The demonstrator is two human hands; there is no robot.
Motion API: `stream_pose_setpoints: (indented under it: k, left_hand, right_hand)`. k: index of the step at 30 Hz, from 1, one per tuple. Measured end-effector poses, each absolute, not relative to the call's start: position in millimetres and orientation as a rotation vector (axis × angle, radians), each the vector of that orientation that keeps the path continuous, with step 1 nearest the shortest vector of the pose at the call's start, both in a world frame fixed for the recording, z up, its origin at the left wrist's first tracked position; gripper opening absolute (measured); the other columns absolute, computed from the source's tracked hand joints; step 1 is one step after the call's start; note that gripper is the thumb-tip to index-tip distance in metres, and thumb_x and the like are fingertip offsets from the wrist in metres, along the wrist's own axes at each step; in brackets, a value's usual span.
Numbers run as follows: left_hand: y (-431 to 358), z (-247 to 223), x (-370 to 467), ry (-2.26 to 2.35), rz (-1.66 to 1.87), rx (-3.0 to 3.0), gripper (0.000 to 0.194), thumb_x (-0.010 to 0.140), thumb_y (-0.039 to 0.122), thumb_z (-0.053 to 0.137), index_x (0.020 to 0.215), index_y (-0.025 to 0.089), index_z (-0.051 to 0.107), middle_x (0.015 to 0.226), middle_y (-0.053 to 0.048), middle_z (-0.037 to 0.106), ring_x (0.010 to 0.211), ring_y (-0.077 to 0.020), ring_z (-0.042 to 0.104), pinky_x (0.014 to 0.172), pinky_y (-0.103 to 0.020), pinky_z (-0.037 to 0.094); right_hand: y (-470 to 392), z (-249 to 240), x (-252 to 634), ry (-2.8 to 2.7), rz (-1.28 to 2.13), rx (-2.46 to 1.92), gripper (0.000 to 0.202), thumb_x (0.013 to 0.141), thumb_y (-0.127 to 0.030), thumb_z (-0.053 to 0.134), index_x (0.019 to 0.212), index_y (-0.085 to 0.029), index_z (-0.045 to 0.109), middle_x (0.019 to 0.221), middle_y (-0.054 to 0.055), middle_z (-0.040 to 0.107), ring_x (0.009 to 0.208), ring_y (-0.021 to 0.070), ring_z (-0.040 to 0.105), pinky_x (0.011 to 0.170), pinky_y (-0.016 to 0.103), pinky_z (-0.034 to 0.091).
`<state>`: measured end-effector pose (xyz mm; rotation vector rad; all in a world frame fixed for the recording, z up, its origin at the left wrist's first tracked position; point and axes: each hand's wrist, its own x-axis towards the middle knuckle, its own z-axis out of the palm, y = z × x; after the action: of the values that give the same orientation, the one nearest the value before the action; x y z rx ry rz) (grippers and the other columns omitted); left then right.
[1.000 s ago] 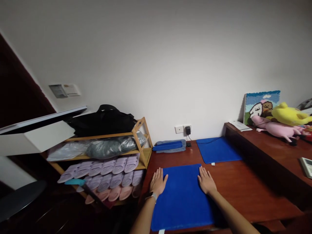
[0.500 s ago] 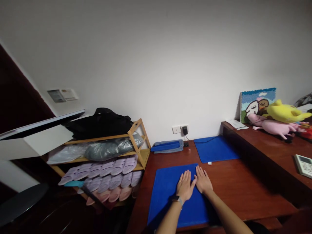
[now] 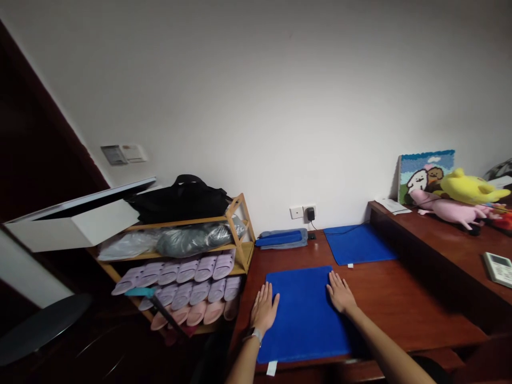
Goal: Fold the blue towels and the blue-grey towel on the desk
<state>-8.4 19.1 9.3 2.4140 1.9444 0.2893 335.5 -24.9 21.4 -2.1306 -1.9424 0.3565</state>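
A blue cloth point(image 3: 306, 314) lies flat on the reddish-brown table point(image 3: 400, 304), with a white tag at its lower left corner. My left hand point(image 3: 264, 309) rests palm down over the cloth's left edge, fingers extended, a watch on the wrist. On the opposite side, my right hand point(image 3: 341, 293) lies flat across the upper right edge, fingers stretched out. Neither hand holds anything. Behind and to the right is a second blue cloth point(image 3: 358, 245), also spread flat. Folded blue and grey cloths point(image 3: 282, 239) sit near the wall.
A black charger point(image 3: 311, 214) is plugged into the wall, its cable trailing over the far cloth. A wooden rack point(image 3: 240, 234) with slippers and a black bag point(image 3: 180, 200) stands left. Plush toys point(image 3: 452, 207) and a calculator-like device point(image 3: 500, 268) are on the raised surface at right.
My left hand has moved left from the cloth's middle to its left edge, apart from my right hand. The lower left tag now shows. The camera view has shifted slightly left.
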Motion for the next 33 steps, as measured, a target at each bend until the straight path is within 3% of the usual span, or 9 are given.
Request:
stream_pose_setpoints:
  k: [9, 15, 19, 26, 33]
  left_hand:
    - [13.2, 25.8, 8.6, 1.956, 0.310, 2.501, 0.073, 0.107, 0.055, 0.022, 0.163, 0.011, 0.037, 0.170, -0.015, 0.034, 0.160, -0.0300, 0.025, 0.132, -0.054, 0.021]
    - [-23.0, 24.3, 126.3, 1.481, 0.451, 2.724, 0.069, 0.109, 0.053, 0.018, 0.166, 0.016, 0.028, 0.173, -0.009, 0.030, 0.161, -0.0245, 0.026, 0.132, -0.048, 0.027]
    - [-35.2, 20.2, 170.9, 1.360, 0.377, 2.675, 0.072, 0.108, 0.057, 0.014, 0.166, 0.016, 0.031, 0.172, -0.009, 0.033, 0.160, -0.0248, 0.027, 0.132, -0.048, 0.026]
    - [-16.8, 26.2, 58.3, 1.765, 0.196, 2.503, 0.078, 0.106, 0.064, 0.019, 0.166, 0.016, 0.031, 0.173, -0.012, 0.026, 0.161, -0.0280, 0.023, 0.132, -0.051, 0.023]
    - [-18.6, 35.6, -25.1, 1.906, 0.232, 2.418, 0.071, 0.107, 0.055, 0.025, 0.165, 0.015, 0.033, 0.172, -0.012, 0.031, 0.159, -0.0269, 0.028, 0.130, -0.050, 0.028]
  right_hand:
    - [-64.3, 12.9, 329.4, -1.942, 0.306, -2.143, 0.071, 0.105, -0.043, 0.017, 0.165, -0.006, 0.025, 0.173, 0.010, 0.022, 0.161, 0.0237, 0.019, 0.133, 0.046, 0.014]
    - [-62.8, 17.2, 328.8, -1.955, 0.296, -2.136, 0.070, 0.105, -0.041, 0.018, 0.165, -0.006, 0.025, 0.173, 0.010, 0.022, 0.161, 0.0240, 0.019, 0.132, 0.047, 0.015]
    - [-63.0, 18.0, 329.2, -1.984, 0.290, -2.137, 0.068, 0.105, -0.040, 0.021, 0.166, -0.009, 0.026, 0.173, 0.008, 0.021, 0.161, 0.0230, 0.018, 0.132, 0.045, 0.014]
    - [-63.5, 21.4, 326.5, -1.938, 0.303, -2.149, 0.069, 0.105, -0.041, 0.017, 0.166, -0.008, 0.024, 0.173, 0.008, 0.021, 0.161, 0.0225, 0.019, 0.133, 0.044, 0.014]
    - [-65.4, 24.4, 329.1, -1.903, 0.361, -2.106, 0.069, 0.105, -0.041, 0.021, 0.165, -0.006, 0.028, 0.172, 0.011, 0.025, 0.161, 0.0241, 0.020, 0.133, 0.047, 0.014]
